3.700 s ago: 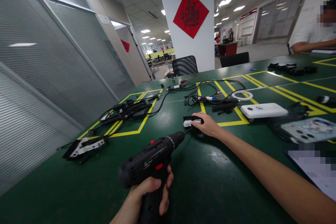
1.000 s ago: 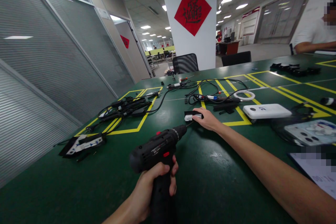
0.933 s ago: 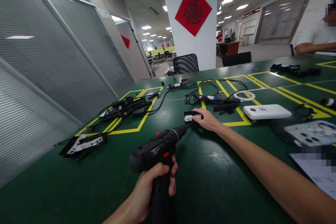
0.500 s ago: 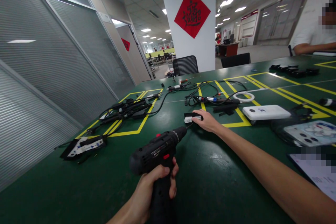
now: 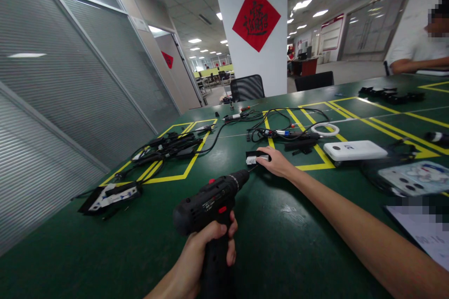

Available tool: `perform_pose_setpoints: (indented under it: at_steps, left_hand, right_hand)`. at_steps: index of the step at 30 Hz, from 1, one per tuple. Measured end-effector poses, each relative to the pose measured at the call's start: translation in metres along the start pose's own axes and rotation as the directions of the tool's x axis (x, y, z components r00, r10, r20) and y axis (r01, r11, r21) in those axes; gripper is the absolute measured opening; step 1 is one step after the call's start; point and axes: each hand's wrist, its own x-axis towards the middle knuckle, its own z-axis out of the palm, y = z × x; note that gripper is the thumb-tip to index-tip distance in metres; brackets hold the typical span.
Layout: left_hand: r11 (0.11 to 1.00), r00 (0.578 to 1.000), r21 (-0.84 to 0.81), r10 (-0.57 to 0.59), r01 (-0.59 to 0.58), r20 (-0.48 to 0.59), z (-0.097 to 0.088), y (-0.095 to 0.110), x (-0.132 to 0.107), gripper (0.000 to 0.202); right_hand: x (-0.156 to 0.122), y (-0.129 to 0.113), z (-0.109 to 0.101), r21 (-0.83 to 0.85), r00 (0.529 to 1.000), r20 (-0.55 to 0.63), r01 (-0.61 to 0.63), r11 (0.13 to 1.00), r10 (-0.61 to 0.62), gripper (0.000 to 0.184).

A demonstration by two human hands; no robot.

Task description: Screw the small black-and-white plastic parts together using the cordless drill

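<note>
My left hand (image 5: 210, 247) is wrapped round the handle of a black cordless drill (image 5: 206, 201) with red buttons. The drill points forward and right, its thin bit reaching close to a small black-and-white part (image 5: 251, 160) on the green table (image 5: 280, 252). Whether the bit touches that part I cannot tell. My right hand (image 5: 275, 161) closes its fingers over the right end of the part and keeps it against the tabletop; the fingers hide some of it.
Black cables and tools (image 5: 171, 147) lie at the left within yellow tape. Further right are a white cable coil (image 5: 325, 129), a white power bank (image 5: 354, 150), a phone (image 5: 421, 177) and black parts (image 5: 391, 95). A person (image 5: 414, 49) sits at the far right.
Almost nothing differs. Both hands, the drill and the small part keep their places; the view has shifted very slightly.
</note>
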Motion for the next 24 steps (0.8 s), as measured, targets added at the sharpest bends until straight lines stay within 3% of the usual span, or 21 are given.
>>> perform_pose_setpoints:
  at_steps: [24]
  left_hand:
    - [1.0,1.0,0.02,0.017,-0.017,0.006,-0.0006,0.0015,-0.0007,0.018]
  right_hand:
    - [-0.0001,-0.0002,-0.0001,-0.01,1.0,0.003,-0.008,1.0,0.008,0.041]
